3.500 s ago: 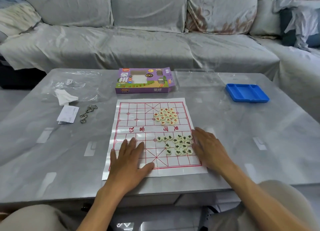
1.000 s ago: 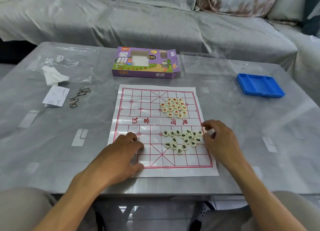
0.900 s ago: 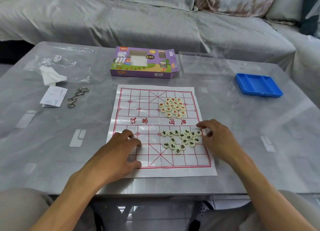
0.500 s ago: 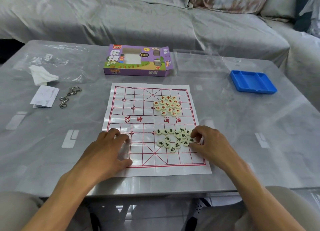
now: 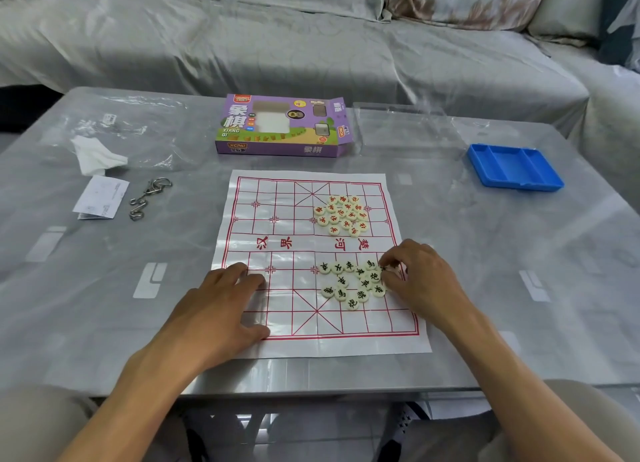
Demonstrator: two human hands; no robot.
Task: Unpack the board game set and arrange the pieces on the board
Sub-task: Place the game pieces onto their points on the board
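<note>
A white paper xiangqi board (image 5: 284, 264) with red lines lies flat on the grey table. A cluster of round cream pieces with red characters (image 5: 343, 216) sits on its far right half. A second cluster with black characters (image 5: 349, 281) lies on the near right half. My right hand (image 5: 419, 278) is at the right edge of the black cluster, thumb and fingers pinching a black-marked piece. My left hand (image 5: 221, 306) rests on the board's near left corner, fingers bent, holding the sheet down.
The purple game box (image 5: 280, 126) lies behind the board, a clear plastic lid (image 5: 398, 126) to its right. A blue tray (image 5: 512, 165) sits at the far right. At the left are crumpled plastic wrap with tissue (image 5: 97, 153), a paper slip (image 5: 100, 198) and metal rings (image 5: 149, 197).
My right hand moved from flat beside the board into the black cluster and closed its fingers on a piece. My left hand's fingers bent from flat. The camera leaned closer.
</note>
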